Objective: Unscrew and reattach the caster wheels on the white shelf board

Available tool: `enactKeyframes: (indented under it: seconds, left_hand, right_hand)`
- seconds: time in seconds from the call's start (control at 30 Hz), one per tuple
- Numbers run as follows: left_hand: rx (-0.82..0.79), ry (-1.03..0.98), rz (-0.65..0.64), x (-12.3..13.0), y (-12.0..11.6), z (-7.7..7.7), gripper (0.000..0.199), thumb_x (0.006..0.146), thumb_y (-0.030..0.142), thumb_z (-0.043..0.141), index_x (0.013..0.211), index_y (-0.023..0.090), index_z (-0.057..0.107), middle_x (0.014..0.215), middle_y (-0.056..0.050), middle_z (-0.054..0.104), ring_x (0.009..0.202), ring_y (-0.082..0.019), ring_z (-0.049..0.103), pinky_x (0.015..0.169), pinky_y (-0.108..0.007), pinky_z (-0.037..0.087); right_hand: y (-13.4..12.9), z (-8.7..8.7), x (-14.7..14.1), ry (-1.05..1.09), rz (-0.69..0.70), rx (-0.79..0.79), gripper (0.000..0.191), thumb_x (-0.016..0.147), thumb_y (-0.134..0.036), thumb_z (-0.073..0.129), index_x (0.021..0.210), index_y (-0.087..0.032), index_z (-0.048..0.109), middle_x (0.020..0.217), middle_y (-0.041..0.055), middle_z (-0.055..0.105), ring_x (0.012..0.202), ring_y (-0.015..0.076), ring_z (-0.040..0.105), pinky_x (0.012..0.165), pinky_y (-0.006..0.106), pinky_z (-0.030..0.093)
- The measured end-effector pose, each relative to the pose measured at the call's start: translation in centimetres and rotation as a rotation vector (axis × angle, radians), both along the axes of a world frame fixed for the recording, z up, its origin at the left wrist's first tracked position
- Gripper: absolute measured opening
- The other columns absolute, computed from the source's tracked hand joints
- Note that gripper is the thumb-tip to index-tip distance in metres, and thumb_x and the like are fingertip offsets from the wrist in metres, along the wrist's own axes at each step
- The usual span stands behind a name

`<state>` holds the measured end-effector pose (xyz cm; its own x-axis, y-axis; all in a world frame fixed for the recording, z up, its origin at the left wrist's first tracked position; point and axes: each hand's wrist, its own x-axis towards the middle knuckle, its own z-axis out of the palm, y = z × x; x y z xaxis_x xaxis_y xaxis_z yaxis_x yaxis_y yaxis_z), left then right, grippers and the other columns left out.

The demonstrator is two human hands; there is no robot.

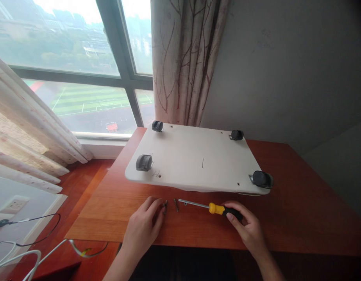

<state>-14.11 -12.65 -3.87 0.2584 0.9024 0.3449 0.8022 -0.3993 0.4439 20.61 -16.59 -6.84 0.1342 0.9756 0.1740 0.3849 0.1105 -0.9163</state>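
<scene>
My right hand is closed around the black end of a yellow-and-black screwdriver, whose metal shaft points left over the table. My left hand pinches a small metal screw between thumb and fingertips at the table's surface. Just right of it lies another screw, and a tiny metal piece sits by the screwdriver's shaft. Beyond both hands rests a white board with rounded corners, bearing black casters that face up near its corners. Several small dark holes show in the board.
The board lies on a reddish-brown wooden table. A curtain and a window stand behind; a grey wall rises at the right. White cables and a wall socket are at the lower left.
</scene>
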Motion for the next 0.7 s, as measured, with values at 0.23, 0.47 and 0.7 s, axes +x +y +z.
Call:
enactKeyframes:
  seconds: [0.23,0.47,0.7]
  left_hand:
    - [0.014,-0.019,-0.001,-0.1,0.1,0.3,0.016,0.1,0.025,0.048,0.111,0.022,0.06,0.106,-0.005,0.066,0.085,-0.018,0.069,0.066,-0.026,0.053]
    - [0.122,-0.007,-0.382,1.7,-2.3,2.1,0.034,0.092,0.006,0.048,0.12,0.019,0.06,0.119,-0.01,0.064,0.099,-0.022,0.061,0.085,-0.033,0.053]
    - [-0.009,0.384,-0.583,6.4,-1.2,2.7,0.025,0.098,0.018,0.055,0.123,0.018,0.061,0.122,-0.007,0.065,0.096,-0.023,0.058,0.083,-0.036,0.052]
  right_hand:
    - [0.2,0.1,-0.1,0.001,-0.029,-0.024,0.025,0.087,-0.041,0.07,0.105,-0.025,0.076,0.114,0.0094,0.073,0.11,0.027,0.068,0.097,0.039,0.055]
    - [0.4,0.5,-0.4,-0.025,-0.02,-0.033,0.025,0.087,-0.041,0.07,0.104,-0.024,0.076,0.111,0.0095,0.074,0.108,0.0264,0.068,0.094,0.038,0.056]
    - [0.4,0.6,-0.4,-0.001,-0.05,-0.044,0.026,0.087,-0.042,0.07,0.104,-0.024,0.076,0.111,0.009,0.074,0.108,0.0262,0.068,0.094,0.038,0.055]
